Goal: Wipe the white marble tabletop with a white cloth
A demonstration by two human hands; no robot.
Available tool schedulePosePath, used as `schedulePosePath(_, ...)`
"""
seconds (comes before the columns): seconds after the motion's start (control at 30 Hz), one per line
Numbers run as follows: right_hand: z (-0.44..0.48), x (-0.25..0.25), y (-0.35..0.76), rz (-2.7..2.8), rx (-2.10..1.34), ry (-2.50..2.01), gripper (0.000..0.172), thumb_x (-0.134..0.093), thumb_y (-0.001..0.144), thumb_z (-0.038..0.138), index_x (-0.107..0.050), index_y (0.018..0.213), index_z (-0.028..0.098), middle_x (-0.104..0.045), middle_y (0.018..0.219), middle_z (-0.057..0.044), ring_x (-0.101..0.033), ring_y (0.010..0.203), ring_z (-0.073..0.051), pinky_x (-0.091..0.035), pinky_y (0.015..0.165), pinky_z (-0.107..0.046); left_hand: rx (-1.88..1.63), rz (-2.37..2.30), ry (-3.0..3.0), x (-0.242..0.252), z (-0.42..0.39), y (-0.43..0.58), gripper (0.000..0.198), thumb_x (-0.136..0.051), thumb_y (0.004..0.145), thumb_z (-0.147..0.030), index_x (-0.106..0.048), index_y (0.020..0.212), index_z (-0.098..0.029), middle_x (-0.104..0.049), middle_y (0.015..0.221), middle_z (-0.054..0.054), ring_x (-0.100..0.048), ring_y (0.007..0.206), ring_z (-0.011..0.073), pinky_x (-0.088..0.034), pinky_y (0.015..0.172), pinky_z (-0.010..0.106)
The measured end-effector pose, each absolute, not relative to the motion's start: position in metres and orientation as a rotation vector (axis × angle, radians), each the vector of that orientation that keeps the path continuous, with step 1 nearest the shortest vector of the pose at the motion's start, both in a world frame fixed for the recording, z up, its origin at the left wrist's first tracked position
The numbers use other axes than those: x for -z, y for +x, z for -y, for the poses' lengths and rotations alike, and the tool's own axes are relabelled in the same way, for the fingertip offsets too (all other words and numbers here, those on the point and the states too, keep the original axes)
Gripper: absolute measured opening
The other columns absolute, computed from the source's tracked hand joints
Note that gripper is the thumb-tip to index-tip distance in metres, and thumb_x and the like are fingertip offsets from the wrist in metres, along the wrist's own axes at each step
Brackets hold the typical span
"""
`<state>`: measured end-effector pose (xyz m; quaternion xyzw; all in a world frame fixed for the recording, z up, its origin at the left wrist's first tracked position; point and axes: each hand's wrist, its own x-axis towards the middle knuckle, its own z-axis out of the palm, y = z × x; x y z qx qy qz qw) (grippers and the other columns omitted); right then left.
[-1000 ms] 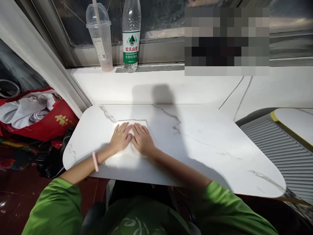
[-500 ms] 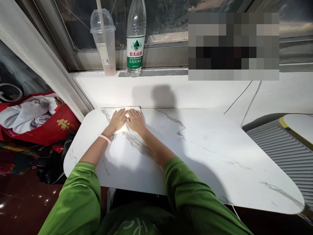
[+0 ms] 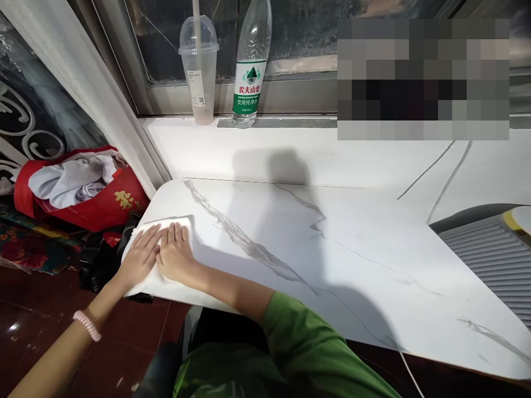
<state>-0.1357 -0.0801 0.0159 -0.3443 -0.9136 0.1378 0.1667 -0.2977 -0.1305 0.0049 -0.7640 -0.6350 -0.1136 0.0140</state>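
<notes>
White cloth [image 3: 155, 283] lies spread under the left hand [image 3: 141, 257] and the right hand [image 3: 176, 251], at the rounded left end of the grey-veined surface [image 3: 373, 249]. Both hands rest on it side by side, palms down with fingers stretched out, neither clenched nor pinching a fold, so the hold looks like pressure from above alone. The cloth's far right corner shows just beyond the right hand; its left margin, outside the left hand, is at or over the rim, and I cannot tell whether any of it hangs down. That seems the main risk: a further push leftward could carry the cloth past the edge, since no finger is hooked round it, and it might drop to the tiled floor [image 3: 33, 309] or onto the black item [image 3: 93, 268] just left of the left hand. If the hands moved apart, uneven pressure could ruck the cloth up between them. The red bag [image 3: 95, 214], ahead and left of the left hand, could be brushed by an overshoot. The bottle [image 3: 249, 85] and cup [image 3: 203, 83], well ahead of the right hand, seem unlikely to be knocked unless a reach went too far
</notes>
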Motion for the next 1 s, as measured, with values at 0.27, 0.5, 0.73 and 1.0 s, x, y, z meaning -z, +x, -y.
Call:
schedulePosePath(0.27, -0.012, -0.006, -0.171, 2.46, -0.319, -1.121, 0.057, -0.038, 0.098, 0.025, -0.041, 0.144, -0.008, -0.04, 0.152, -0.029, -0.032, 0.145, -0.037, -0.018, 0.12, -0.052, 0.353, 2.07, -2.343, -0.003, 0.021, -0.323, 0.053, -0.022, 0.1, -0.03, -0.049, 0.143, -0.015, -0.045, 0.154, 0.011, -0.039, 0.145, 0.0227, -0.025, 0.122, 0.047)
schedulePosePath(0.5, -0.118, -0.002, -0.15, 2.364, -0.236, -1.344, 0.053, -0.036, 0.098, 0.021, -0.044, 0.143, -0.006, -0.043, 0.152, -0.025, -0.034, 0.145, -0.033, -0.018, 0.121, -0.048, 0.354, 2.07, -2.401, -0.008, -0.11, -0.284, 0.05, -0.027, 0.098, -0.023, -0.051, 0.141, -0.016, -0.048, 0.153, 0.009, -0.039, 0.144, 0.0188, -0.024, 0.122, 0.042)
schedulePosePath(0.73, -0.108, 0.003, -0.128, 2.395, -0.199, -1.261, 0.051, -0.037, 0.098, 0.02, -0.046, 0.144, -0.002, -0.045, 0.152, -0.021, -0.036, 0.145, -0.029, -0.018, 0.122, -0.046, 0.375, 2.088, -2.322, -0.003, -0.086, -0.261, 0.051, -0.027, 0.098, -0.02, -0.048, 0.144, -0.016, -0.043, 0.156, 0.01, -0.036, 0.146, 0.0226, -0.023, 0.122, 0.048)
schedulePosePath(1.0, 0.002, 0.009, -0.065, 2.464, -0.182, -1.056, 0.055, -0.037, 0.097, 0.024, -0.046, 0.144, -0.005, -0.044, 0.152, -0.023, -0.035, 0.145, -0.034, -0.02, 0.123, -0.05, 0.344, 1.951, -2.345, 0.005, 0.038, -0.215, 0.055, -0.028, 0.096, -0.021, -0.044, 0.146, -0.009, -0.042, 0.156, 0.016, -0.035, 0.147, 0.0278, -0.023, 0.122, 0.052)
